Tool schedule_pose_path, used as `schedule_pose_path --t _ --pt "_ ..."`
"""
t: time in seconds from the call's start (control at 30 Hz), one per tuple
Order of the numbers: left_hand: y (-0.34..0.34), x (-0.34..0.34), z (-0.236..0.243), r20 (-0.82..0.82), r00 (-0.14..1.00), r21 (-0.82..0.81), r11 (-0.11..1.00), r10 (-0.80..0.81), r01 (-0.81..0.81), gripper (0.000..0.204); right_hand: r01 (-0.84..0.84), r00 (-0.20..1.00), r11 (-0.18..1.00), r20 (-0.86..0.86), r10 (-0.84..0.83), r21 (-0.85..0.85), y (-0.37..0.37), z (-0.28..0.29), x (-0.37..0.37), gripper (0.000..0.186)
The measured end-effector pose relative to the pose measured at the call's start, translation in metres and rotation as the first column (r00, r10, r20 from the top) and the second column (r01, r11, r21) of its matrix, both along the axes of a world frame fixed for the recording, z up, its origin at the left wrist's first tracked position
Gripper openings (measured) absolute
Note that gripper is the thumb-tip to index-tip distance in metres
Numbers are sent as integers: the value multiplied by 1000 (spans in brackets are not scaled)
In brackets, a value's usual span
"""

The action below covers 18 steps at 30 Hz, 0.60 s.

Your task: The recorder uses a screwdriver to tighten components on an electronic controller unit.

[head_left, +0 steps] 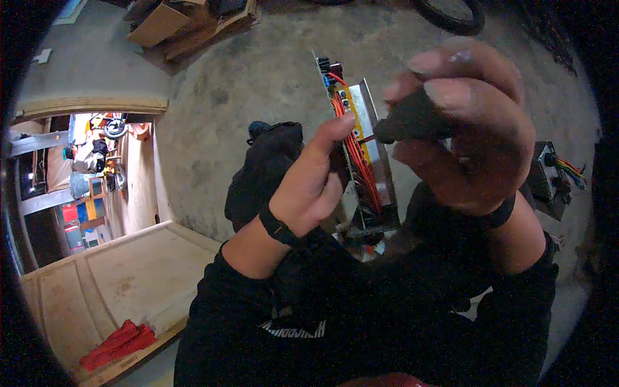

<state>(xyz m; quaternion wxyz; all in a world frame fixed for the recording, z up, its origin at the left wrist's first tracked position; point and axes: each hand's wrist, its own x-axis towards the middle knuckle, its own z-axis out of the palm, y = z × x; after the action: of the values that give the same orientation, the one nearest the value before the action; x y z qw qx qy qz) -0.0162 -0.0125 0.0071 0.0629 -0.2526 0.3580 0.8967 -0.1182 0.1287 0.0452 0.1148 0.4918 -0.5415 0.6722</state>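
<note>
My left hand [303, 187] grips a long, narrow electronic assembly [379, 122] from its left side, thumb lying along the top. It has a metal side plate, a yellow strip, a bundle of red wires [361, 169] and small parts at the far end. In my right hand [487, 132] is a screwdriver [416, 119] with a dark, thick handle, held between curled fingers. Its thin shaft points left and meets the assembly by the yellow strip, close to my left thumb. Exactly what the tip touches is too small to tell.
A metal box [545, 177] with multicoloured wires [570, 170] sits on the right. Flattened cardboard [164, 27] and a black tyre [459, 24] lie farther off on the concrete floor [213, 84]. At lower left, a red cloth [119, 346] rests on a wooden panel [138, 271].
</note>
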Motion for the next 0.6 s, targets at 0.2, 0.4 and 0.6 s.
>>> schedule_pose_path --t 0.2,0.4,0.6 --pt "-5 0 -11 -10 995 -61 993 -98 97 42 195 923 945 -374 -86 264 14 5 -14 60" --pt "0 -2 -1 132 991 52 999 -3 -4 38 -48 988 983 -139 72 175 8 3 -15 56" --pt "4 -4 -2 100 995 30 999 -21 18 40 134 924 955 -381 -24 264 18 4 -16 47"
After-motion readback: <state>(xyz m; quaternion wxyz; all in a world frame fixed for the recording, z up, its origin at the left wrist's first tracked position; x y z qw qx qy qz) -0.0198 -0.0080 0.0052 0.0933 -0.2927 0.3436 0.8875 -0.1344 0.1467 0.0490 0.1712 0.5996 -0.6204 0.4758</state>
